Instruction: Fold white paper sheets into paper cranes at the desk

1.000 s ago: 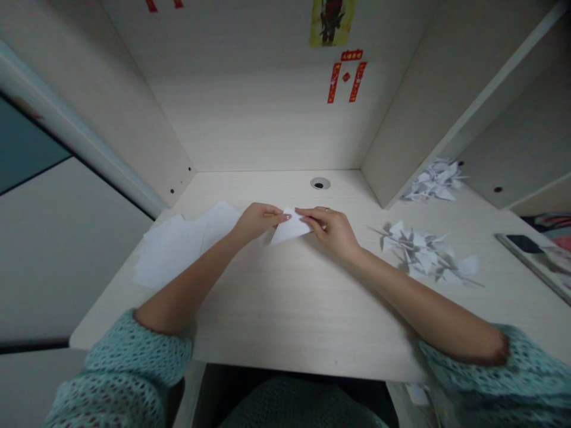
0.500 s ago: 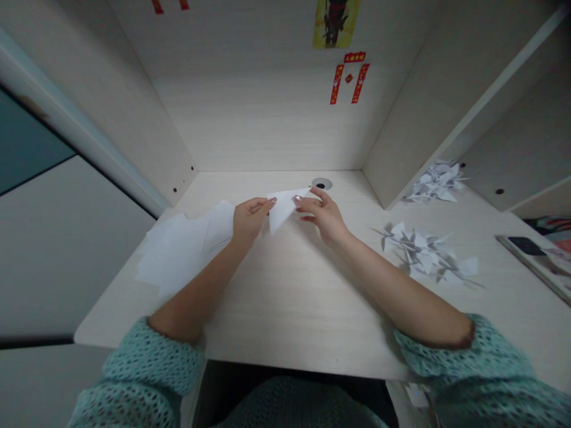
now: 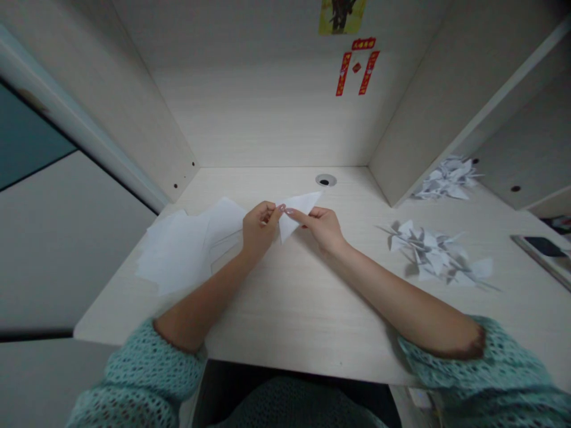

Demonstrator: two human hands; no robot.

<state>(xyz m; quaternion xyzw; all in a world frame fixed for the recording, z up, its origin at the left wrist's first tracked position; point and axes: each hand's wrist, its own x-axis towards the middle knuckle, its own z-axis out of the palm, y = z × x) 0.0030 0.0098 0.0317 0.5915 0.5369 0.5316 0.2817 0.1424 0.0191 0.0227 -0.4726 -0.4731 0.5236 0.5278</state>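
Pinching one folded paper triangle (image 3: 300, 208) between left grip (image 3: 261, 229) and right grip (image 3: 322, 229); unfolded sheets (image 3: 178, 249) left of the grips, folded paper cranes (image 3: 432, 254) piled right.

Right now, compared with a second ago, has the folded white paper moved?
Yes: the folded white paper has shifted away from the person, its top corner now closer to the round desk grommet.

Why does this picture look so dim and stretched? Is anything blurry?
In the head view, the light is dim and grey, with no harsh glare; the wide lens splays the right side panel outward and swells the left sleeve nearest the camera; the folded white paper stays fairly sharp.
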